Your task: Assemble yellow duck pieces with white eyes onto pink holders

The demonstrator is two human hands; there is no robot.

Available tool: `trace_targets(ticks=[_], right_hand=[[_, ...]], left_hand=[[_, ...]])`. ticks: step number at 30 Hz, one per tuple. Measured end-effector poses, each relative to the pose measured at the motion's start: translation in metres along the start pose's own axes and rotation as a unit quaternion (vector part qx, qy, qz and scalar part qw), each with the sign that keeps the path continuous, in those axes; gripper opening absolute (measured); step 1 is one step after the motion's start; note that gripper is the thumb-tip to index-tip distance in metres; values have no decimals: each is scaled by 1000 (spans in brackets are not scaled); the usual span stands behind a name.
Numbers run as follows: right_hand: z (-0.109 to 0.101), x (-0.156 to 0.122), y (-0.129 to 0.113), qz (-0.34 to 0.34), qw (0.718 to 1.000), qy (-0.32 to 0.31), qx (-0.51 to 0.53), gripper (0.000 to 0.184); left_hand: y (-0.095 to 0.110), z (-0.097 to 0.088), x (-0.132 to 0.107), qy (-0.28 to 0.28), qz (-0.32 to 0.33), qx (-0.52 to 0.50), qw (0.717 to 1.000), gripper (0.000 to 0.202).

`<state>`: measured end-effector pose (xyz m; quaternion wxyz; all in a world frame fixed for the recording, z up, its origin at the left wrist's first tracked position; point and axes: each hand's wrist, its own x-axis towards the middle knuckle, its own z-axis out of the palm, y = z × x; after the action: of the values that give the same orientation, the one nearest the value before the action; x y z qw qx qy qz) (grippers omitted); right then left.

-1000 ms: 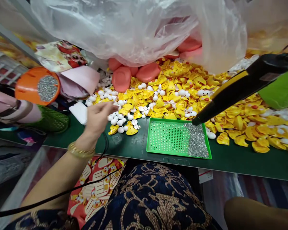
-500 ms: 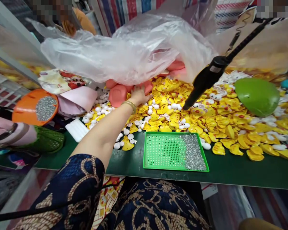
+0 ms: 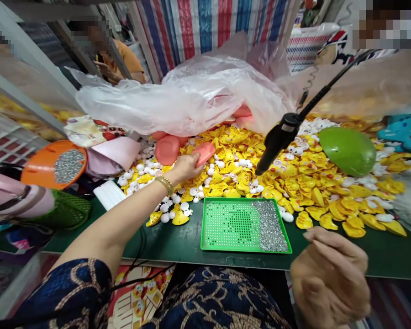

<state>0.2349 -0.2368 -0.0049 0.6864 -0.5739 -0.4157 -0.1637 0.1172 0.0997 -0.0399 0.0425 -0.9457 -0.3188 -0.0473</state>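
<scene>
My left hand (image 3: 185,167), a bracelet at its wrist, is closed on a coral-pink plastic piece (image 3: 204,153). It holds the piece just above the heap of yellow shell-like parts (image 3: 238,176) and small white parts. At the lower right, my right hand (image 3: 330,276) is raised over the table's front edge with its fingers curled in; nothing shows in them. Between the hands lies a green perforated tray (image 3: 203,228), with small silvery metal pieces (image 3: 272,226) gathered at its right side. A black electric screwdriver (image 3: 277,139) hangs tip-down above the heap.
A clear plastic bag (image 3: 178,91) with more coral-pink pieces lies behind the heap. At the left are an orange dish (image 3: 37,167) of silvery pieces, a green basket (image 3: 71,208) and a white flat object (image 3: 108,195). A green domed piece (image 3: 347,151) rests at the right.
My left hand has drawn back from the bag's mouth toward me with a coral-pink piece in it. My right hand has risen into view at the lower right.
</scene>
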Motion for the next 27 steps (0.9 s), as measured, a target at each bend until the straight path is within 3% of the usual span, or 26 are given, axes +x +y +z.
trace_targets(ticks=[3, 7, 10, 13, 16, 19, 21, 24, 27], right_hand=[[5, -4, 20, 20, 1000, 13, -20, 30], [-4, -3, 56, 108, 990, 75, -58, 11], [-8, -4, 71, 161, 979, 92, -79, 15], [-5, -7, 71, 183, 978, 55, -82, 17], [-2, -11, 69, 149, 985, -3, -92, 11], [-6, -13, 73, 103, 989, -18, -104, 4], [-13, -11, 82, 89, 990, -13, -113, 3], [-21, 7, 103, 111, 984, 12, -137, 9], [-15, 44, 131, 166, 976, 85, -111, 17]], left_hand=[[-4, -3, -18, 17, 48, -19, 999, 49], [-15, -16, -13, 122, 63, -27, 990, 59], [-22, -34, 16, 176, 63, -19, 982, 55], [-25, -54, 57, 188, 72, -11, 980, 60], [-29, -70, 92, 225, 21, -18, 974, 70], [-36, -81, 116, 269, -44, -56, 960, 80], [-41, -88, 127, 264, -81, -119, 954, 67], [-43, -95, 139, 206, -118, -233, 943, 37], [-31, -99, 139, 168, -119, -295, 933, 36]])
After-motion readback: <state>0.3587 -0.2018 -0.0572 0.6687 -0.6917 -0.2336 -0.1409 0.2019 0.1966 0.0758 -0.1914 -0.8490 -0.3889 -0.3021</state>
